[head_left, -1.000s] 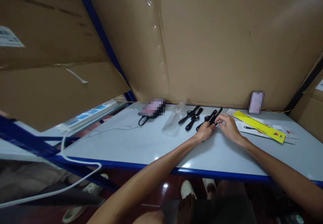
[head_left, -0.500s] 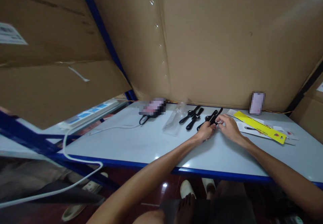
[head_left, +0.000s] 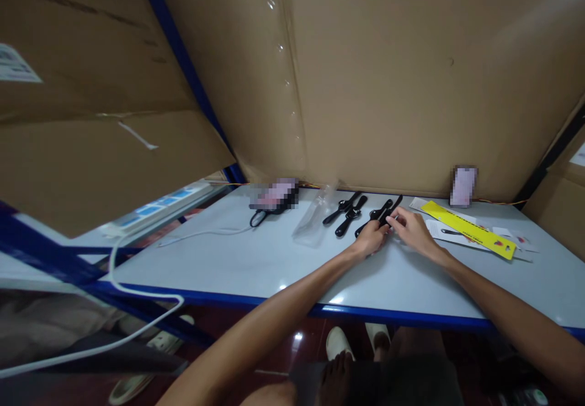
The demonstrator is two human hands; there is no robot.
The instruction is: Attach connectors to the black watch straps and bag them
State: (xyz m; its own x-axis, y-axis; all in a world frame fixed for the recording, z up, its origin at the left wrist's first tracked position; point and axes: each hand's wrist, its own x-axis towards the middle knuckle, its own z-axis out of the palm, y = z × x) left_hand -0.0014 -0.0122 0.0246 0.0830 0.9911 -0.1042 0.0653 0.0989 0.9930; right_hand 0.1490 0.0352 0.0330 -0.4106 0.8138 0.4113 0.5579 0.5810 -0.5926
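My left hand is closed around the near handle of a black spokeshave, holding it slanted just over the table. The fingertips of my right hand are pinched together at the middle of that tool; whether they grip a small part there is hidden. Right beside it, on the left, another black spokeshave lies on the table. Two more, a spokeshave and its neighbour spokeshave, rest side by side farther left.
A clear plastic bag and a blurred dark device lie left on the white table. To the right are a yellow card strip and printed papers. A phone leans against the cardboard wall.
My right fingertips have shifted slightly left over the middle of the held spokeshave. My left hand keeps its grip. The whole view has shifted a little.
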